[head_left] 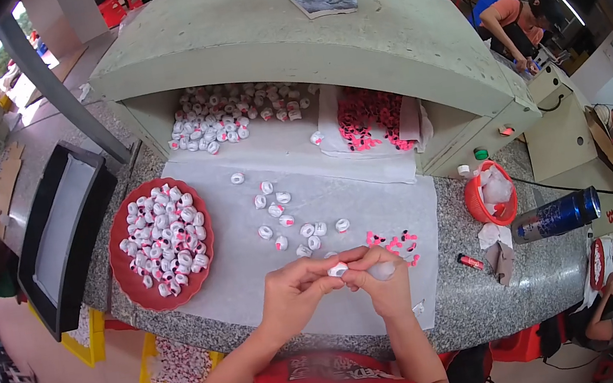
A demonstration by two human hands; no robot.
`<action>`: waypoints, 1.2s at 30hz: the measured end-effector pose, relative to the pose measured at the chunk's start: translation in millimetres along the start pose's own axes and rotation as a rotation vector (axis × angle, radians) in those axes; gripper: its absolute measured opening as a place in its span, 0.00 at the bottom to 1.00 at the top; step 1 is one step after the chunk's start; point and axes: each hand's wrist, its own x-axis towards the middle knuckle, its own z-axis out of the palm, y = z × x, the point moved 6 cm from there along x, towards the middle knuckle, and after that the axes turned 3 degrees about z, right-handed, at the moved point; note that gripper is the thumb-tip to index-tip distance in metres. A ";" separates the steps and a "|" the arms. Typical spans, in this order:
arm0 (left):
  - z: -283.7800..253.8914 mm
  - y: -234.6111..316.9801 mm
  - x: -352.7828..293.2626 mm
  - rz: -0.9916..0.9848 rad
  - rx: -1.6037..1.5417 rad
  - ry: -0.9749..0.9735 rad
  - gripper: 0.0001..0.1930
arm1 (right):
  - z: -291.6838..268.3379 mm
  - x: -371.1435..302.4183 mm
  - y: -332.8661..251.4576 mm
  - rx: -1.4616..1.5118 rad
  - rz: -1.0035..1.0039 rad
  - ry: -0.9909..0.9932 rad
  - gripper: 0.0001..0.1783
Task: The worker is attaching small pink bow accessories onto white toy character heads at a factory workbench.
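Over the near part of the white paper sheet (207,205), my left hand (291,294) and my right hand (387,282) meet. Between their fingertips they pinch a small white rounded piece (338,269) with a dark spot; its exact kind is too small to tell. Several similar white pieces (276,210) lie loose on the sheet beyond my hands. Just past my right hand is a scatter of tiny pink and black parts (400,244). To the left, a red scalloped plate (119,265) holds a heap of the white pieces with pink bits.
A pale cabinet (261,37) arches over the far side, sheltering more white pieces (214,118) and a pink-and-black heap (370,116). At right stand a red basket (473,203), a blue can (557,216) and a red tube (470,261). A black tray (44,307) sits far left. Other people work nearby.
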 end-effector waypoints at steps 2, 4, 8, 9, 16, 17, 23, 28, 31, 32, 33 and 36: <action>-27.0 -4.3 -0.1 0.064 0.243 0.128 0.12 | 1.5 2.5 15.0 -0.156 0.023 0.089 0.08; -71.5 2.8 -0.3 0.182 0.496 0.361 0.11 | 1.7 3.8 19.7 -0.233 0.037 0.117 0.08; -138.5 40.3 0.0 0.245 1.062 0.734 0.10 | -18.8 3.6 22.9 -0.282 0.135 0.237 0.13; -131.3 41.7 2.7 0.330 1.148 0.733 0.11 | -19.7 5.1 21.5 -0.316 0.111 0.239 0.14; -74.1 -9.6 36.3 0.525 1.313 0.265 0.13 | -11.0 -5.1 12.1 -0.334 -0.003 0.176 0.17; -69.5 -13.5 39.3 0.514 1.295 0.200 0.14 | -13.8 -7.4 10.1 -0.341 -0.027 0.185 0.16; -55.7 -14.2 25.4 -0.182 0.223 0.214 0.16 | -15.4 -8.6 -7.4 -0.198 -0.065 0.195 0.15; -17.7 -3.9 19.1 -0.246 -0.654 0.053 0.17 | -8.0 -20.2 -32.7 -0.214 -0.062 0.273 0.14; -7.8 -4.4 17.3 -0.161 -0.568 0.028 0.16 | -12.9 -37.2 -47.4 -0.315 -0.245 0.382 0.14; -6.3 -4.5 16.6 -0.107 -0.480 0.034 0.15 | -10.9 -40.1 -49.2 -0.314 -0.246 0.386 0.14; -5.6 -3.2 15.3 -0.052 -0.391 0.041 0.14 | -6.3 -43.7 -54.8 -0.374 -0.300 0.391 0.14; -2.9 1.2 9.1 0.064 -0.297 0.045 0.14 | 1.0 -52.2 -65.9 -0.495 -0.410 0.404 0.13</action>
